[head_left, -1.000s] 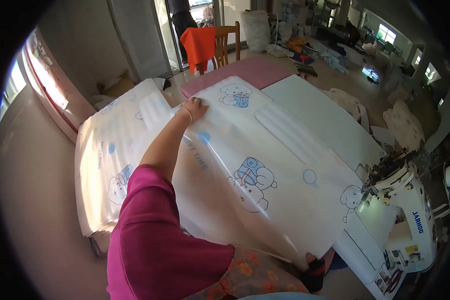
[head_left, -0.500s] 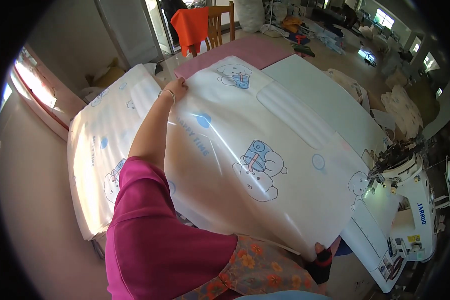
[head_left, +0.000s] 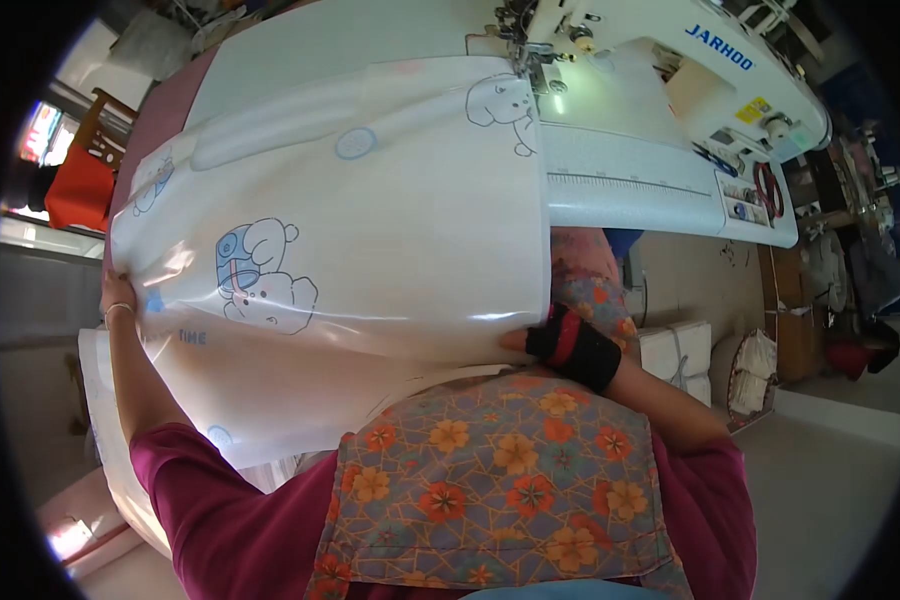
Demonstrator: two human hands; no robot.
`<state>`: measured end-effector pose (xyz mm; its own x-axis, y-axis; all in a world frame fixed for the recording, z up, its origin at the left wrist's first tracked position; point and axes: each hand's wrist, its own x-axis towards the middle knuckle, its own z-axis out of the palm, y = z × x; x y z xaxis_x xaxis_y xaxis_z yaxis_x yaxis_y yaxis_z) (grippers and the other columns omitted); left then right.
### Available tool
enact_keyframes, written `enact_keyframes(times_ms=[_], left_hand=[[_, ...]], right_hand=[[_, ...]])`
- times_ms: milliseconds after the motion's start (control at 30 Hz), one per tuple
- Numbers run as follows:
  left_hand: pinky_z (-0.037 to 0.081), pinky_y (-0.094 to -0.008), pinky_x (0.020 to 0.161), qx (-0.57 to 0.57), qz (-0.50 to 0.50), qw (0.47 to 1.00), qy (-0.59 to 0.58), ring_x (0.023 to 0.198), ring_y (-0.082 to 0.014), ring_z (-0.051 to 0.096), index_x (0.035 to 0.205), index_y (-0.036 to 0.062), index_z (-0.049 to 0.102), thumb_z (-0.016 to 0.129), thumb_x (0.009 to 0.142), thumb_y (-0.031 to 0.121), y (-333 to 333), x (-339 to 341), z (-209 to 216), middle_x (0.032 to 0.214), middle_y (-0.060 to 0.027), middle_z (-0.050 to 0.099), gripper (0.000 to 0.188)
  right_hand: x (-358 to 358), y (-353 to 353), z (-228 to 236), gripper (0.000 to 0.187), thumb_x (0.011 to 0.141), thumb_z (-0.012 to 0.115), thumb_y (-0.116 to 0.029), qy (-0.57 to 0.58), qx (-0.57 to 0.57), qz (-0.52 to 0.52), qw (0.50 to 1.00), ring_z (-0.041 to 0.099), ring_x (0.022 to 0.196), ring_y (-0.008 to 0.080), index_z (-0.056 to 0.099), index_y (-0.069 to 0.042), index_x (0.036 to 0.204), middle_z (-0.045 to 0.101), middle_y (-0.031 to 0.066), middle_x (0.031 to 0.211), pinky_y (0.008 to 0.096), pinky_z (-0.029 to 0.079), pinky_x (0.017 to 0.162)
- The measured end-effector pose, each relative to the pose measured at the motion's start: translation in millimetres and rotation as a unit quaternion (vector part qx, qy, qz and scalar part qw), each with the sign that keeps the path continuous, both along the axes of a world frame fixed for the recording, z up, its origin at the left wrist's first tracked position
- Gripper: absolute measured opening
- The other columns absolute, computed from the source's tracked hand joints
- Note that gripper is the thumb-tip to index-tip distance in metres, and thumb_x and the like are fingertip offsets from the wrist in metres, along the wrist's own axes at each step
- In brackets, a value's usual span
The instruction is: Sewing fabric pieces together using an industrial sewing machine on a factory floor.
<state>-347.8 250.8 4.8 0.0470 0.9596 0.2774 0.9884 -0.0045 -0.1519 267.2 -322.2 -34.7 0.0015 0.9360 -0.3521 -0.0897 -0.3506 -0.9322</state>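
A large glossy white sheet (head_left: 370,230) printed with blue cartoon bears is stretched between my two hands, over the sewing table. My left hand (head_left: 117,296) grips its left edge, arm reaching out in a magenta sleeve. My right hand (head_left: 560,340), in a black and red fingerless glove, pinches the sheet's near right corner. The far end of the sheet lies under the needle of a white sewing machine (head_left: 670,70). A floral apron (head_left: 490,490) covers my front below the sheet.
A white sewing table (head_left: 650,190) with a ruler strip runs under the machine. A stack of similar printed sheets (head_left: 105,440) lies at lower left. An orange cloth on a wooden chair (head_left: 75,185) stands far left. White bundles and a basket (head_left: 720,365) sit on the floor right.
My view has swung right toward the sewing machine. The sheet has been lifted off the stack and carried over so its far end now lies at the machine's needle.
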Motion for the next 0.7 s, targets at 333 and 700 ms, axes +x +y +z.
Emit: enact_keyframes(times_ms=[333,700], left_hand=[[0.030,-0.0477,0.107,0.133,-0.547,0.826,-0.024,0.130,-0.0285,0.040,0.132,0.0069,0.046,0.060,0.087,0.030,-217.4,465.9,21.7,0.136,-0.0108,0.047,0.053],[0.025,-0.0451,0.111,-0.040,-0.618,0.783,-0.063,0.135,-0.0269,0.033,0.135,0.0076,0.045,0.043,0.095,0.039,-352.0,584.7,-16.5,0.143,-0.0125,0.039,0.051]], right_hand=[[-3.0,-3.8,-1.7,0.043,0.085,0.065,-0.020,0.001,-0.018,0.007,1.000,0.058,0.105,0.0186,0.056,-0.002,0.123,0.063,0.0116,0.114,0.0329,0.046,0.093],[4.3,-13.2,-50.2,0.042,0.085,0.066,-0.025,-0.067,0.065,0.085,0.992,0.061,0.093,0.0181,0.057,-0.001,0.118,0.064,0.0105,0.105,0.0318,0.050,0.083]])
